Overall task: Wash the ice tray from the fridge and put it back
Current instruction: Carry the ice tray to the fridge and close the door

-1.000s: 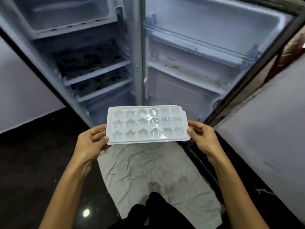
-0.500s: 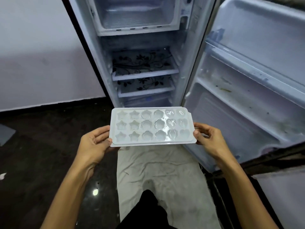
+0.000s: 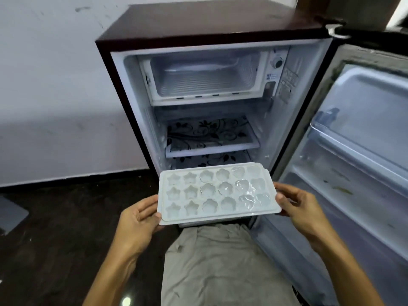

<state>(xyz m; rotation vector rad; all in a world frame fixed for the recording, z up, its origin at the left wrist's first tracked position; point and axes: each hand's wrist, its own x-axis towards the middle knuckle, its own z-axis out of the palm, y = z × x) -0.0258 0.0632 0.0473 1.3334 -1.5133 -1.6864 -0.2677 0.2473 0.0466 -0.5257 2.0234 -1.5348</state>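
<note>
A person holds a white plastic ice tray with star-, flower- and heart-shaped moulds (image 3: 218,193) level in front of a small dark-maroon single-door fridge (image 3: 212,25), its door (image 3: 362,133) swung wide to the right. The left hand (image 3: 139,219) has the tray's left short edge in its grip, thumb on top and the other fingers hidden beneath; the right hand (image 3: 298,208) takes the right short edge the same way, fingers curled round the rim. The tray hangs in the air just before the fridge's lower front edge, below the two glass shelves with black floral print (image 3: 212,138) and well below the white freezer compartment (image 3: 205,76) at the top, which stands open. A crumpled grey cloth (image 3: 220,268) lies on the dark floor (image 3: 55,239) beneath the tray, against the fridge's foot. Several moulds near the tray's right edge glisten — with water or ice, it cannot be told which. Whether the washing is done cannot be read from the picture either; if it is, the tray faces its home and only the last leg appears to remain — lifting it to the freezer compartment, sliding it in and shutting the door.
</note>
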